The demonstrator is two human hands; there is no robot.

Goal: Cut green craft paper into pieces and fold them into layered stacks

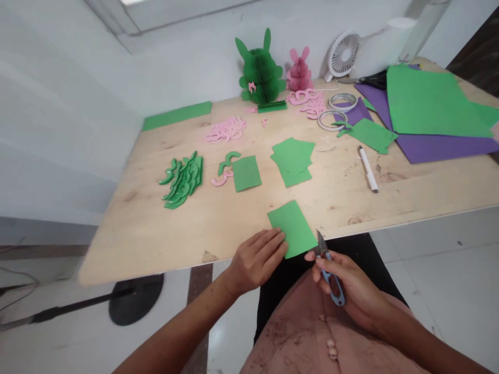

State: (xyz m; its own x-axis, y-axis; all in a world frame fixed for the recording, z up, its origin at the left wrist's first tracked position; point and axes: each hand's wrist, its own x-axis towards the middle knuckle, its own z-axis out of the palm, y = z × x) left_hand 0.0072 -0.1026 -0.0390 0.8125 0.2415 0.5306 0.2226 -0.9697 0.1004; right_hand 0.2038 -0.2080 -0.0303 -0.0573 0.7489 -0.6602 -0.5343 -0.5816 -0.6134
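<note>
At the table's front edge lies a green rectangle of paper (293,228). My left hand (260,257) has its fingers together over the paper's left edge, the thumb hidden, and grips it there. In my right hand (346,280) is a pair of small scissors (331,280) with blue-grey handles. Their dark blades point up and stand slightly apart at the paper's lower right corner. Just beyond are a green paper piece (247,173) and several overlapping green sheets (292,161).
Green cut-outs (182,182) and pink cut-outs (226,130) lie to the left. A white marker (368,169), tape rolls (332,120) and large green sheets (424,104) over purple paper (436,149) are right. Green (262,75) and pink paper bunnies (300,72) and a fan (343,53) stand behind.
</note>
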